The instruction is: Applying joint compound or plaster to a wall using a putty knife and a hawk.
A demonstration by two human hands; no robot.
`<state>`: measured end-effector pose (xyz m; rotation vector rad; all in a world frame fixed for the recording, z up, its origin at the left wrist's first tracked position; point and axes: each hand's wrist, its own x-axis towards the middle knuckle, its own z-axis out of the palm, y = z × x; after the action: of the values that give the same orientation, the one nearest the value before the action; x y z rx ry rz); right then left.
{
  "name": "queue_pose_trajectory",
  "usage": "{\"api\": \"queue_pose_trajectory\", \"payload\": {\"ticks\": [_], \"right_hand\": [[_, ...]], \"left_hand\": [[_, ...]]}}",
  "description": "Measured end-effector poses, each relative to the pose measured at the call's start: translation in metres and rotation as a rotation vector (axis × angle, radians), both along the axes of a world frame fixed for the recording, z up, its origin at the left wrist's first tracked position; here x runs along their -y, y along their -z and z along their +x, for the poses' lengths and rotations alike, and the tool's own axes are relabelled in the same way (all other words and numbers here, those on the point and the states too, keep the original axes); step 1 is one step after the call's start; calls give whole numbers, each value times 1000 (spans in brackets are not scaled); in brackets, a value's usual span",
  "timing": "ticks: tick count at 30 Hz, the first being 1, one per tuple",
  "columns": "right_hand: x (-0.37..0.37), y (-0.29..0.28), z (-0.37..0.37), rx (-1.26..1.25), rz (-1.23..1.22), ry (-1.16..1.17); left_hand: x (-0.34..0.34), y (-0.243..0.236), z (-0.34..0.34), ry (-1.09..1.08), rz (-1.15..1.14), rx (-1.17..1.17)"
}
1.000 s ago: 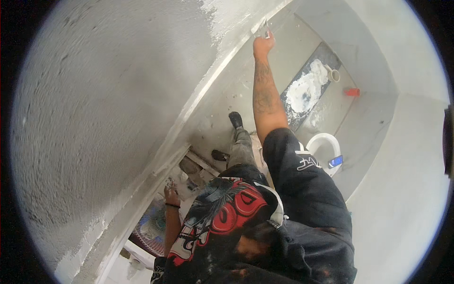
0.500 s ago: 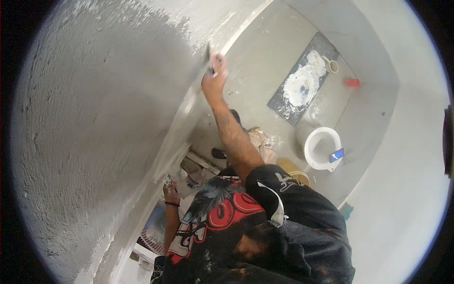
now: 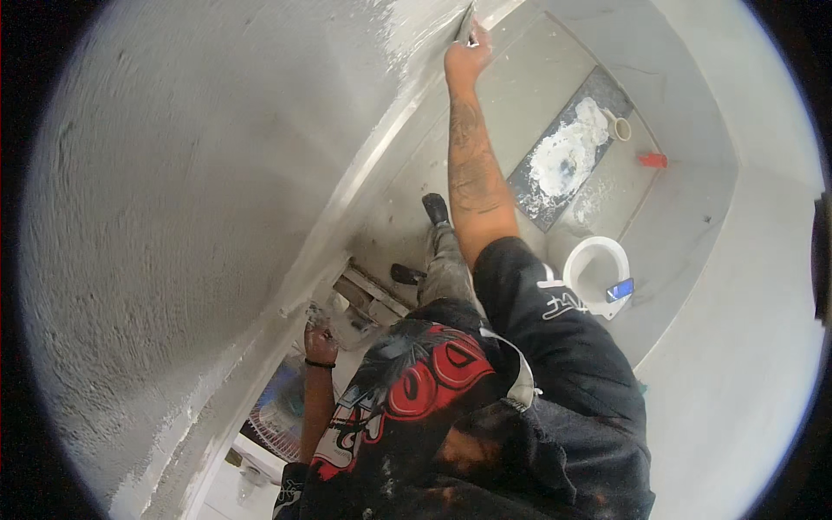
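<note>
My right hand, on the outstretched arm, is closed round a plastering trowel. Its grey blade, seen nearly edge-on, lies close against the wall near the top. Wet grey plaster covers much of that wall on the left, smooth in the middle and rough along the left side. Below, my left hand is held near the wall's lower edge, fingers curled. Something smeared with whitish paste is at its fingertips, too small and blurred to name.
On the floor, a dark board bears a heap of white paste, with a small cup beside it. A red object lies farther right. A phone rests on a white bucket's rim. A pale ledge borders the wall.
My right hand has moved up and to the right along the wall with the trowel, and the arm has straightened. My left hand has barely shifted. The view has moved slightly.
</note>
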<state>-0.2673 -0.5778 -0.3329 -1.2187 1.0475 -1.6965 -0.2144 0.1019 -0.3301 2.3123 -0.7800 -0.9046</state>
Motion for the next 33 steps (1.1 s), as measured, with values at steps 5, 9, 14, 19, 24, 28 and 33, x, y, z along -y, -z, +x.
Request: {"api": "queue_pose_trajectory", "payload": {"ticks": [5, 9, 14, 19, 24, 28, 33], "right_hand": [[-101, -36, 25, -250, -27, 154], [-176, -77, 12, -244, 8, 25], [-199, -64, -12, -102, -9, -161], [-71, -50, -46, -35, 123, 23], [-45, -62, -4, -124, 57, -9], [-90, -61, 8, -369, -122, 130], [-208, -108, -1, -307, 0, -160]], "left_hand": [[-2, -24, -17, -770, -418, -804], [43, -62, -28, -1026, -533, -969], [25, -41, -22, -1037, -675, -984], [66, -76, -26, -1010, -613, -954], [47, -43, -26, -1117, -691, -1014], [65, -53, -38, -650, -495, -712], [61, -54, -38, -69, -265, -101]]}}
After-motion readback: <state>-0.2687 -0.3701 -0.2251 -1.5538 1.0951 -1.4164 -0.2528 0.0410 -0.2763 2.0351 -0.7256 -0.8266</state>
